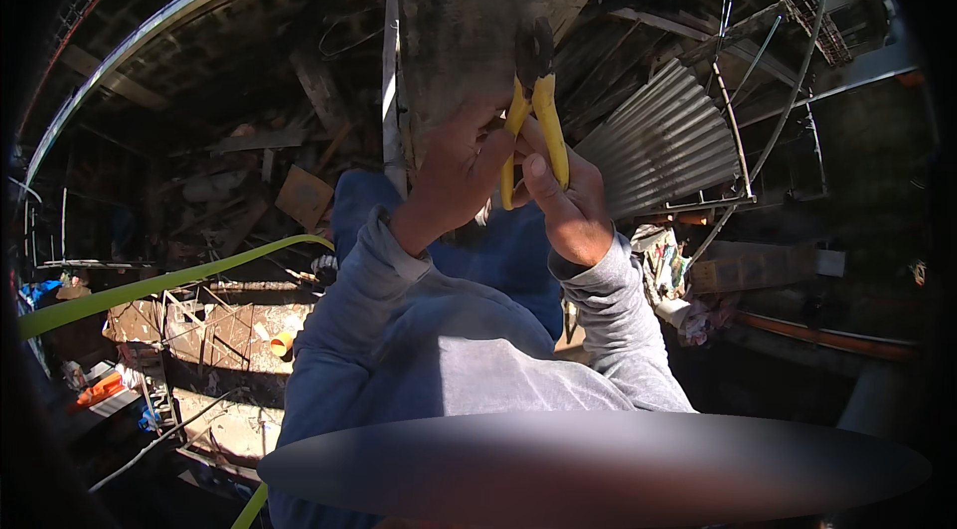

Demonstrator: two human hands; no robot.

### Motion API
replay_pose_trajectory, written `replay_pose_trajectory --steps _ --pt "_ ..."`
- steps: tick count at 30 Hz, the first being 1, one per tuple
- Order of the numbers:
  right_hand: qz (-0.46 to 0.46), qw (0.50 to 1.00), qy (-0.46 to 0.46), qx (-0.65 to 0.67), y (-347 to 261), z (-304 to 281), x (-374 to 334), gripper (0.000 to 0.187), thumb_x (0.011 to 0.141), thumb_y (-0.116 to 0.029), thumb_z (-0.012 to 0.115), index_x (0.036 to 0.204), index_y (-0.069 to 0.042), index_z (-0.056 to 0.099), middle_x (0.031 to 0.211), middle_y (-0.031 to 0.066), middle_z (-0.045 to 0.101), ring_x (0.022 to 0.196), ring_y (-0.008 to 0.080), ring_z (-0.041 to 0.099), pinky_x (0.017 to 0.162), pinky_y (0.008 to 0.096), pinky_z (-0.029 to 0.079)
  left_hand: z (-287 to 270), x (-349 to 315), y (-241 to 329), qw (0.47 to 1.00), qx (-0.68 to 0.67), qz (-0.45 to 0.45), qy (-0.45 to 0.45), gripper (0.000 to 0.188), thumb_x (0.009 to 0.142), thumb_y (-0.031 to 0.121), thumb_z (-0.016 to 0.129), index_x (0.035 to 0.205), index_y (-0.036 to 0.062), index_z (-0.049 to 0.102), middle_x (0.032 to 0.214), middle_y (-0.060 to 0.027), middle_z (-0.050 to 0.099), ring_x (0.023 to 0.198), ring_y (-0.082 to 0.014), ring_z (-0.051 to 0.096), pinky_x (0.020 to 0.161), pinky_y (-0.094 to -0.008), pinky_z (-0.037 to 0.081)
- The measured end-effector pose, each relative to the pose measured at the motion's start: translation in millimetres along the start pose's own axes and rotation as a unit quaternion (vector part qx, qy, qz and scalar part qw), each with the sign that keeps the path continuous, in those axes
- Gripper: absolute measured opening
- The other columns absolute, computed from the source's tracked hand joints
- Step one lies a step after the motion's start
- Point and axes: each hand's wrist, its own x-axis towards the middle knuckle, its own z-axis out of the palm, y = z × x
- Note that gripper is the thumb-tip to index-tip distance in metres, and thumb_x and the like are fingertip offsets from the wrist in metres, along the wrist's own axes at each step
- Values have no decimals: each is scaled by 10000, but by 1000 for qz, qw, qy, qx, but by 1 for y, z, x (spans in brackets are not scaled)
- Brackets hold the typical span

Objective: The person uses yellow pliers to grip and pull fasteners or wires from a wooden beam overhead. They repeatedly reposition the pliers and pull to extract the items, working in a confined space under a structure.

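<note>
Yellow-handled pliers [545, 110] with a dark head are upright in the middle of the view, jaws pointing away from me. My right hand [573, 205] is closed around the right handle, its thumb lying along the grip. Against the other handle, the curled fingers of my left hand [454, 165] are pressed; the inner fingertips are partly hidden. The dark jaws lie in front of a wide grey beam [454, 20], and I cannot make out anything between them.
A corrugated metal sheet [663, 135] leans at the right beside thin metal rods. Scrap boards [304, 195] are heaped below at the left. A yellow-green strap [169, 288] runs from my side to the left. A cardboard box [753, 268] lies at the lower right.
</note>
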Motion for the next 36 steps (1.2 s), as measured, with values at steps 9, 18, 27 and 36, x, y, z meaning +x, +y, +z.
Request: replay_pose_trajectory --steps 9,18,27,36 --pt "14 981 -20 -194 -101 -33 9 490 1054 -400 582 1177 69 654 811 70 657 724 126 614 675 277 512 25 47 44 982 -127 110 -82 357 1032 169 514 1335 -16 551 1115 -114 694 1019 -160 661 902 -327 528" --pt "46 949 -1 -311 -142 -24 13 476 1048 -442 584 1021 25 672 693 10 578 628 82 528 572 260 419 25 61 61 972 -173 122 -101 317 1052 203 498 1278 -12 560 1038 -96 680 868 -123 663 744 -296 557" --pt "43 988 -51 -143 -124 -28 18 350 1078 -372 548 1103 -27 601 858 12 587 642 71 523 569 238 429 15 58 73 977 -129 87 -144 339 1070 223 463 1318 0 528 1029 -90 681 849 -132 687 714 -266 579" --pt "103 982 -87 129 -58 -52 17 220 1065 -324 580 1139 -132 502 777 -29 454 537 27 340 464 193 239 50 61 48 956 -258 68 -122 403 1079 392 506 1188 5 534 1115 -187 729 975 -161 701 802 -298 571"
